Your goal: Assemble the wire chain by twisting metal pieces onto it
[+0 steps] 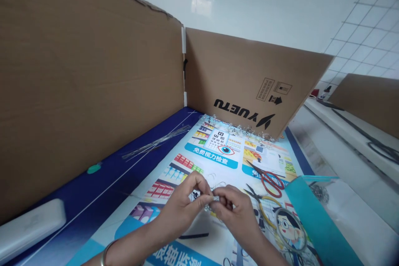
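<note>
My left hand [186,201] and my right hand [237,213] meet over the printed mat, fingertips pinched close together. Between them is a small thin wire piece with clear bits [207,207], mostly covered by the fingers. Fine wire loops stick up just beyond the fingertips. Both hands are closed on this piece. To the right of my right hand lie yellow-handled pliers or cutters [264,212], and beyond them red-handled scissors [270,181]. A round ring-shaped roll [290,232] rests nearer to me.
A bundle of straight thin wires [156,143] lies to the left. Clear wired pieces [241,129] line the back, against the cardboard panel [243,79]. A white case [31,226] sits at left. On the right are a teal sheet-like item [318,224] and a wire coil [320,193].
</note>
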Motion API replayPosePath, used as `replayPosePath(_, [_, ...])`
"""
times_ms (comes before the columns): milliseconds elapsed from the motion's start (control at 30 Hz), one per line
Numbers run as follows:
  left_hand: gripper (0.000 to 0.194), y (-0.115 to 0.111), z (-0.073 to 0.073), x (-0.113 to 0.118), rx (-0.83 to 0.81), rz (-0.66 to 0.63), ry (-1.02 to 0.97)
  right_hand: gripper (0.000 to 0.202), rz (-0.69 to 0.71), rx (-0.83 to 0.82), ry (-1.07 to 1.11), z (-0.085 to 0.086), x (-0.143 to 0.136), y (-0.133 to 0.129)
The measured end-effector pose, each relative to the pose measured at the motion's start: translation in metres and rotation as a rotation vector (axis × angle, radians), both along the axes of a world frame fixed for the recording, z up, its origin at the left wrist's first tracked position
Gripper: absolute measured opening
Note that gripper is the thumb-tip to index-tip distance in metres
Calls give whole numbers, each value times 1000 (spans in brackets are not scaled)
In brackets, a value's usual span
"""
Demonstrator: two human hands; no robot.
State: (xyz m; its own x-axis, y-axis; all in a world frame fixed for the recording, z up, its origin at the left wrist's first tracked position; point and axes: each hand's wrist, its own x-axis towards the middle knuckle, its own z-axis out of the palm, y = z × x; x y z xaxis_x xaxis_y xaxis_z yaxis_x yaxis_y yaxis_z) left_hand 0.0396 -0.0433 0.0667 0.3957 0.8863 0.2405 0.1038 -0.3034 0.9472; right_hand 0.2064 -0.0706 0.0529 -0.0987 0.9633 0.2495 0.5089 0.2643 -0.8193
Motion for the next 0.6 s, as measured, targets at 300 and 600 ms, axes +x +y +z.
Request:
replayPosePath(300, [10,-7,-13,2,178,-55,52,16,28,41,-59,2,-7,0])
replayPosePath(600, [22,-12,9,-12,320,68,-167,23,82,11,-85,-3,-5,1])
